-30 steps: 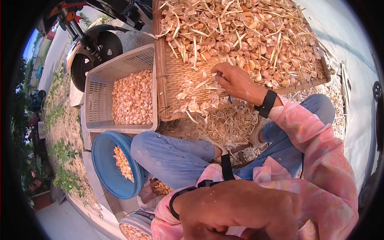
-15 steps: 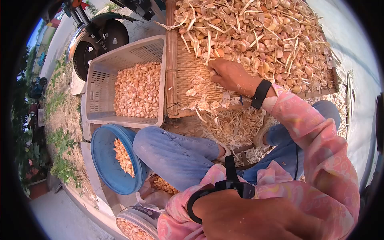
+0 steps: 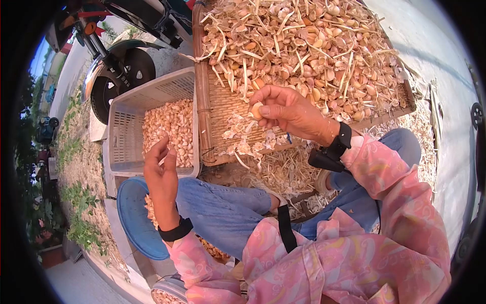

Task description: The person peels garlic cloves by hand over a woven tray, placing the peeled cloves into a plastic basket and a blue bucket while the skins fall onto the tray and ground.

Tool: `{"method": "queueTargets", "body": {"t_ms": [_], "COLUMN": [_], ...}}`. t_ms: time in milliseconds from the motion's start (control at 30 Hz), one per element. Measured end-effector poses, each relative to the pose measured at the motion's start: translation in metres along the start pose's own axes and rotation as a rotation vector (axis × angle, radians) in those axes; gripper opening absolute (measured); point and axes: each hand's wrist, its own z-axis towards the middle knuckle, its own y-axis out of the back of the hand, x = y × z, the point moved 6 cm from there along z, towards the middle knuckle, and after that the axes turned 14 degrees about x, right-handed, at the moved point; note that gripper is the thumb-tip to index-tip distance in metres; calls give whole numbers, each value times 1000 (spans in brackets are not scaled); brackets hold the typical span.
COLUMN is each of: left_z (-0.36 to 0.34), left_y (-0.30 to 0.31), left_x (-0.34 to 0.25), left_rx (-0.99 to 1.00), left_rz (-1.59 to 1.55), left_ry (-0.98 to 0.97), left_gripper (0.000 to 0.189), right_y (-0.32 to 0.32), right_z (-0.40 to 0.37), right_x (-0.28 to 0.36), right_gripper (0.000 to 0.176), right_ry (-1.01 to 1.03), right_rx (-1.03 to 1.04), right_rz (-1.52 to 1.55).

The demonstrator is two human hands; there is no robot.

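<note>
My right hand [image 3: 293, 112] pinches a pale garlic clove [image 3: 256, 111] between thumb and fingers, above the front of the woven tray [image 3: 216, 104]. Behind it on the tray lies a heap of garlic cloves [image 3: 324, 55] mixed with dry skins and stalks. Loose papery skins [image 3: 243, 134] are scattered just below the hand. At the left, my left hand [image 3: 164, 180] is raised over the near edge of the grey plastic crate [image 3: 121, 126], its fingers bent and apart with nothing visible in them. Garlic cloves [image 3: 172, 121] partly fill that crate.
A blue bucket [image 3: 136, 223] with cloves stands below the crate, partly behind my left hand and wrist. Another tub [image 3: 169, 291] of cloves is at the bottom. Skins and stalks [image 3: 288, 164] cover the ground under the tray. A motorbike wheel [image 3: 134, 71] stands behind the crate.
My left hand has moved from the bottom foreground up and left to the crate's edge. My right hand has lifted off the heap, now showing a clove in its fingers. The view has shifted slightly.
</note>
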Motion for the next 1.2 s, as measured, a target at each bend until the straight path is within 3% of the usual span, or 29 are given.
{"method": "queueTargets", "body": {"t_ms": [133, 200, 267, 300, 500, 633, 733, 933, 1000, 1133, 1200], "left_z": [42, 75, 102, 112, 113, 95, 95, 102, 95, 86, 83], "left_y": [-75, -115, -152, -167, -180, -154, -173, -192, -197, -187, -175], "left_x": [-31, -47, -58, -53, -31, -42, -43, -32, -34, -34, -24], "left_rx": [242, 271, 245, 268, 402, 170, 336, 369, 338, 208, 204], "left_rz": [-184, 5, 299, 385, 664, 437, 463, 532, 629, 569, 102], "left_ry": [-33, -160, -418, -385, -112, -241, -366, -206, -192, -329, -181], "left_gripper": [23, 25, 26, 25, 33, 21, 21, 14, 21, 30, 30], "right_y": [-114, -149, -174, -177, -155, -146, -146, -151, -154, -155, -146], "right_z": [-24, -41, -52, -56, -66, -68, -73, -83, -85, -81, -69], "right_x": [40, 69, 87, 95, 119, 125, 127, 131, 130, 129, 121], "right_gripper": [26, 24, 13, 13, 12, 11, 11, 11, 11, 13, 14], "right_ry": [193, 273, 433, 491, 486, 422, 401, 367, 362, 512, 663], "right_rx": [372, 633, 767, 798, 500, 322, 233, 81, 53, 258, 352], "right_rz": [280, 193, 301, 330, 376, 400, 406, 395, 391, 275, 124]}}
